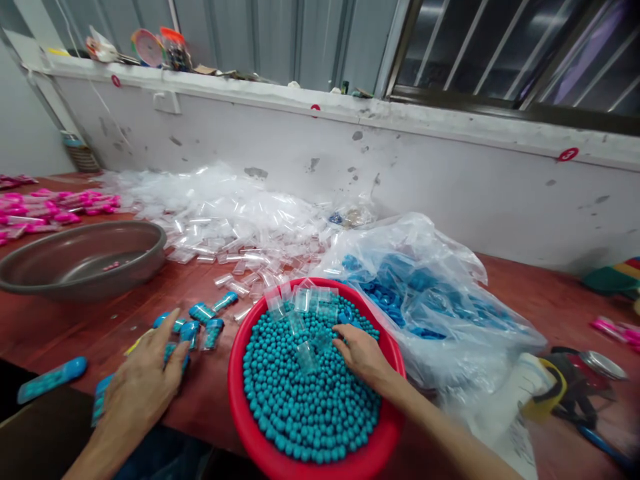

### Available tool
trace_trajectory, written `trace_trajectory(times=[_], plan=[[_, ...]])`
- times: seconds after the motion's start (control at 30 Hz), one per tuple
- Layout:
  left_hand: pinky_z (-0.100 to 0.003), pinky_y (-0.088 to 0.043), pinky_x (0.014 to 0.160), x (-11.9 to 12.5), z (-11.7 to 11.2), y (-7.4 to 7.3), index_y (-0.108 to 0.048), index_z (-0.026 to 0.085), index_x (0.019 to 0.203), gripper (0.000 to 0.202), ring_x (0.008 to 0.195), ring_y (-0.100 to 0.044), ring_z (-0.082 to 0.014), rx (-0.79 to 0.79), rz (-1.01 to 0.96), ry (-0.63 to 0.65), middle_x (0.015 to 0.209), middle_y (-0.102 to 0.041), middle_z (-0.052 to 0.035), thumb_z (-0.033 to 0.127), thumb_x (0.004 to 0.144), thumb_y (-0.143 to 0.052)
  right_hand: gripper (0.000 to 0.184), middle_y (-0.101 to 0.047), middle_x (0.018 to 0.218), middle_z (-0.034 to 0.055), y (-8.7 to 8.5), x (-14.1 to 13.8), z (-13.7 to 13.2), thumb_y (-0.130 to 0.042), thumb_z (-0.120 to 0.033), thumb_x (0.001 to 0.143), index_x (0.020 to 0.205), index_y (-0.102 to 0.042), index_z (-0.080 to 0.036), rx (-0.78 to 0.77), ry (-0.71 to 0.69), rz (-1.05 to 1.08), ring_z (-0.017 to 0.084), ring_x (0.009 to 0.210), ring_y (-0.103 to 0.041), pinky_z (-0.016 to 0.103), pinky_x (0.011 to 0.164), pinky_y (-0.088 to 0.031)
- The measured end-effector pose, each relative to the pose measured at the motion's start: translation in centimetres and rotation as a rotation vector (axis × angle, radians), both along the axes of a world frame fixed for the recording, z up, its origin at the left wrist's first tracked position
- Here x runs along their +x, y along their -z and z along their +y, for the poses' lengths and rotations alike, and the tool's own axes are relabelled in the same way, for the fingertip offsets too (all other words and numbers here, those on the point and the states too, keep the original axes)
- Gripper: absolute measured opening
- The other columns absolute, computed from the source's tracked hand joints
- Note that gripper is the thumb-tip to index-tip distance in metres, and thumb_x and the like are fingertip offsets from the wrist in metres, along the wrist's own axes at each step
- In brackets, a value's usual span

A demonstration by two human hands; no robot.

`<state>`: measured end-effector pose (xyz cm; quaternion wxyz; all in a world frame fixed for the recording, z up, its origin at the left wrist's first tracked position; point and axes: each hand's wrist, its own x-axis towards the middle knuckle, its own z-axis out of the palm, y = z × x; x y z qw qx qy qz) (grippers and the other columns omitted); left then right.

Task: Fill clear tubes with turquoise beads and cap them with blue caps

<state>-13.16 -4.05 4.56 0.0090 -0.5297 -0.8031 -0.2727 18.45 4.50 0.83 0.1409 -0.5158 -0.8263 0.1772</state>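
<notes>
Turquoise beads (310, 407) fill the near red basin (237, 393), where the right hand (364, 355) (grip state indiscernible) seemingly picks beside clear sleeves (307, 358), likely needing a fine pinch next, while the left hand (144, 375), grip apart, lies over capped tubes (203, 313) at left.

a small assembly workshop
bulk heaps of clear plastic cases (240, 223), a red basin (237, 377) of teal beads (310, 407), numbered stickers (568, 155), corrugated wall panels (270, 40).
</notes>
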Motion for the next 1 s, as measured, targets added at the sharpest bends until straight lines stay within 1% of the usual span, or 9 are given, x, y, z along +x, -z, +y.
trace_trajectory(times=[0.13, 0.23, 0.33, 0.47, 0.53, 0.67, 0.77, 0.83, 1.0], plan=[[-0.029, -0.045, 0.07, 4.7, 0.7, 0.3, -0.049, 0.019, 0.113, 0.039, 0.077, -0.059, -0.0201, 0.016, -0.372, 0.284, 0.088, -0.063, -0.0046, 0.037, 0.079, -0.04, 0.053, -0.055, 0.11, 0.0112, 0.2, -2.2, 1.2, -0.059, -0.017, 0.071, 0.121, -0.043, -0.018, -0.078, -0.038, -0.032, 0.025, 0.095, -0.056, 0.035, 0.081, -0.042], [-0.023, -0.041, 0.05, 9.5, 1.9, 1.5, -0.047, 0.018, 0.111, 0.039, 0.056, -0.052, -0.0143, -0.124, -0.738, 0.465, 0.07, -0.056, 0.0, 0.036, 0.078, -0.043, 0.037, -0.058, 0.099, 0.0072, 0.2, -2.7, 1.5, -0.061, -0.016, 0.068, 0.105, -0.054, -0.018, -0.122, -0.072, 0.004, 0.023, 0.092, -0.056, 0.033, 0.079, -0.042], [-0.021, -0.039, 0.046, 13.3, 2.9, 2.8, -0.042, 0.016, 0.112, 0.043, 0.058, -0.052, -0.0124, -0.256, -0.971, 0.483, 0.08, -0.054, -0.0017, 0.031, 0.073, -0.048, 0.023, -0.06, 0.083, 0.0038, 0.4, -2.1, 0.8, -0.049, -0.019, 0.078, 0.1, -0.052, -0.015, -0.16, -0.056, 0.08, 0.017, 0.078, -0.059, 0.028, 0.069, -0.046], [-0.02, -0.04, 0.047, 16.1, 3.4, 4.3, -0.041, 0.014, 0.103, 0.033, 0.059, -0.053, -0.0125, -0.445, -1.135, 0.556, 0.074, -0.054, -0.0012, 0.033, 0.075, -0.041, 0.032, -0.05, 0.057, -0.0043, 0.6, -1.3, -1.7, -0.027, -0.024, 0.087, 0.115, -0.04, -0.014, -0.538, -0.024, 0.353, 0.013, 0.044, -0.052, 0.023, 0.042, -0.045], [-0.02, -0.036, 0.041, 16.5, 3.3, 4.9, -0.043, 0.016, 0.091, 0.023, 0.045, -0.049, -0.0111, -0.584, -1.094, 0.59, 0.061, -0.051, 0.0027, 0.031, 0.077, -0.034, 0.032, -0.052, 0.059, -0.0024, 0.4, -0.8, -2.8, -0.029, -0.025, 0.087, 0.114, -0.044, -0.015, -0.533, -0.059, 0.337, 0.014, 0.051, -0.055, 0.026, 0.048, -0.048], [-0.022, -0.032, 0.042, 16.2, 3.2, 5.5, -0.047, 0.018, 0.062, 0.01, 0.038, -0.04, -0.0098, -0.686, -0.712, 0.65, 0.048, -0.043, 0.0051, 0.025, 0.069, -0.044, 0.026, -0.059, 0.094, 0.011, -0.7, 0.9, -3.2, -0.041, -0.02, 0.083, 0.103, -0.054, -0.014, -0.215, -0.079, -0.08, 0.023, 0.09, -0.056, 0.035, 0.08, -0.043], [-0.025, -0.035, 0.053, 16.6, 4.2, 5.5, -0.044, 0.018, 0.046, 0.018, 0.051, -0.049, -0.0155, -0.633, -0.615, 0.605, 0.044, -0.043, 0.0026, 0.018, 0.061, -0.055, 0.033, -0.054, 0.103, 0.0209, -0.9, 1.4, -2.4, -0.034, -0.006, 0.08, 0.108, -0.05, -0.008, -0.24, 0.034, -0.362, 0.028, 0.091, -0.057, 0.04, 0.076, -0.044], [-0.027, -0.036, 0.057, 17.5, 5.3, 5.5, -0.043, 0.018, 0.043, 0.021, 0.056, -0.052, -0.0188, -0.63, -0.649, 0.55, 0.041, -0.043, 0.0017, 0.014, 0.058, -0.057, 0.038, -0.051, 0.107, 0.0246, -0.5, 1.2, -1.9, -0.037, -0.002, 0.075, 0.112, -0.046, -0.006, -0.271, 0.038, -0.378, 0.029, 0.091, -0.057, 0.04, 0.073, -0.045], [-0.027, -0.036, 0.051, 19.7, 7.2, 6.0, -0.046, 0.018, 0.054, 0.012, 0.049, -0.048, -0.0163, -0.66, -0.83, 0.467, 0.041, -0.04, 0.0043, 0.012, 0.062, -0.053, 0.029, -0.057, 0.098, 0.0156, 0.4, 0.3, -0.9, -0.043, -0.008, 0.073, 0.102, -0.049, -0.011, -0.352, -0.035, -0.232, 0.022, 0.079, -0.061, 0.028, 0.062, -0.047]])
